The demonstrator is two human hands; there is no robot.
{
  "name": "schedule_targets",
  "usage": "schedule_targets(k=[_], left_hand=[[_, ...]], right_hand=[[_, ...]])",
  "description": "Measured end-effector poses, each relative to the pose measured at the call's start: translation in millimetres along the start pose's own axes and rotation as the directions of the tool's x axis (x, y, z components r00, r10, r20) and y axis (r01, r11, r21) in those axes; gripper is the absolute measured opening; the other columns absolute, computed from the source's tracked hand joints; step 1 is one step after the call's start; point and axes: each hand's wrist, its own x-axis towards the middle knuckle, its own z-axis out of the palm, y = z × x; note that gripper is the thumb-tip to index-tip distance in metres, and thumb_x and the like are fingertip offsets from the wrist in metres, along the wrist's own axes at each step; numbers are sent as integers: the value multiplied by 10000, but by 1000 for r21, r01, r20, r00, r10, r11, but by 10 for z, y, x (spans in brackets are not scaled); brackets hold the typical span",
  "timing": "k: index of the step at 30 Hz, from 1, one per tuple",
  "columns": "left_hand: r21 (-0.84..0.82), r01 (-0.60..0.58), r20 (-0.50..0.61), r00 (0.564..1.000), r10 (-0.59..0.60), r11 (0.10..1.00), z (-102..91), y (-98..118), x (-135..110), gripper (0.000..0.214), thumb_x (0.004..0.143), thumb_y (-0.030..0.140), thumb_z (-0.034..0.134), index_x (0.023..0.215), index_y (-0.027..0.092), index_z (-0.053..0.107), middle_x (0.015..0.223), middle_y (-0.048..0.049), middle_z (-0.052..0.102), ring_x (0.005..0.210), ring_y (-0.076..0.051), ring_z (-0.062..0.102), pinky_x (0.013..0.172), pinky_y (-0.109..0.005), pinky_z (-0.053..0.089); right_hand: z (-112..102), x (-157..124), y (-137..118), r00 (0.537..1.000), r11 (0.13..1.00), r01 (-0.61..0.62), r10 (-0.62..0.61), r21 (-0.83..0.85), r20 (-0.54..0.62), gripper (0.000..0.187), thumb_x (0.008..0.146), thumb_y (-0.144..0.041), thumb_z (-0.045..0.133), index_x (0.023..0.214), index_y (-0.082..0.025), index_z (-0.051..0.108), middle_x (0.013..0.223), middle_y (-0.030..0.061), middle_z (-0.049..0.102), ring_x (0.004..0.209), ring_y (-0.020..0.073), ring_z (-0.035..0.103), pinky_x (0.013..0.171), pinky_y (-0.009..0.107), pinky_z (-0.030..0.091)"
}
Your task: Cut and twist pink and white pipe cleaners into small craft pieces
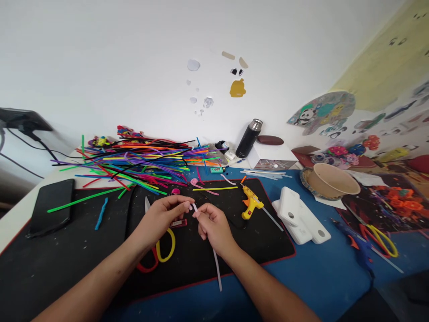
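Observation:
My left hand and my right hand meet above the black mat, both pinched on the top end of a pale pink pipe cleaner. Its long tail hangs down from under my right hand toward the mat's front edge. Scissors with a yellow and a red handle lie on the mat just under my left hand. A small red object sits beneath my left fingers.
A big pile of coloured pipe cleaners lies behind the hands. A yellow glue gun, white boxes, a brown bowl, a black flask and a second pair of scissors stand to the right. A black phone lies at left.

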Motion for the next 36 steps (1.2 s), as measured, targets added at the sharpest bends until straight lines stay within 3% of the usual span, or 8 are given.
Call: schedule_targets(k=[2, 5, 8, 13, 17, 22, 28, 36], left_hand=[[67, -49, -56, 997, 53, 997, -56, 53, 14, 475, 718, 590, 826, 990, 200, 834, 812, -47, 741, 674, -178, 603, 602, -266, 456], [193, -125, -86, 986, 143, 973, -123, 117, 47, 386, 769, 560, 784, 964, 231, 835, 928, -61, 801, 853, -245, 691, 757, -308, 516], [371, -202, -1, 976, 218, 906, -125, 121, 105, 296, 819, 514, 735, 929, 257, 834, 961, -52, 820, 891, -267, 713, 792, -314, 516], [629, -335, 171, 940, 295, 702, 14, 7, 262, 204, 877, 356, 650, 924, 279, 833, 984, -64, 816, 908, -280, 720, 827, -332, 509], [690, -380, 228, 922, 313, 616, 124, -76, 372, 208, 859, 231, 624, 899, 265, 825, 972, -91, 795, 917, -289, 710, 847, -353, 500], [641, -395, 190, 912, 363, 658, 103, -80, 358, 302, 862, 250, 637, 1117, 256, 799, 961, -85, 778, 960, -291, 694, 868, -365, 495], [380, -344, 188, 938, 293, 859, -39, 38, 206, 251, 933, 424, 615, 966, 248, 791, 1001, -55, 794, 962, -251, 715, 881, -328, 512], [182, -275, 102, 960, 260, 944, -119, 56, 194, 259, 889, 448, 695, 948, 207, 771, 943, -55, 789, 916, -243, 719, 879, -333, 535]], right_hand=[[-21, -8, -3, 1000, 1000, -12, 12, 12, -18, 157, 828, -350, 677, 801, -200, 634, 436, -132, 379, 334, 70, 363, 381, 207, 237], [-53, -17, 3, 999, 999, -25, 27, 39, -38, 154, 827, -342, 678, 804, -197, 632, 446, -132, 384, 342, 64, 350, 396, 209, 237], [-70, -19, 15, 998, 997, -26, 30, 67, -52, 164, 831, -349, 680, 800, -197, 627, 451, -134, 379, 341, 60, 334, 397, 211, 230], [-59, -21, 19, 998, 997, -15, 19, 77, -55, 184, 842, -368, 681, 804, -194, 635, 460, -131, 381, 339, 58, 331, 393, 212, 224], [-66, -24, 11, 998, 997, -10, 15, 81, -60, 195, 828, -375, 700, 797, -195, 633, 444, -134, 367, 330, 59, 327, 385, 210, 213], [-90, 9, -8, 998, 993, -9, 18, 120, -68, 209, 823, -384, 716, 803, -193, 634, 452, -129, 386, 335, 54, 321, 380, 204, 209], [-21, 110, -58, 998, 987, -5, 15, 163, -61, 227, 834, -400, 715, 805, -187, 644, 457, -119, 411, 336, 54, 344, 384, 204, 217], [190, 260, -106, 1000, 979, -13, 16, 205, -13, 284, 823, -430, 756, 777, -192, 607, 460, -119, 407, 339, 48, 338, 373, 199, 202]])
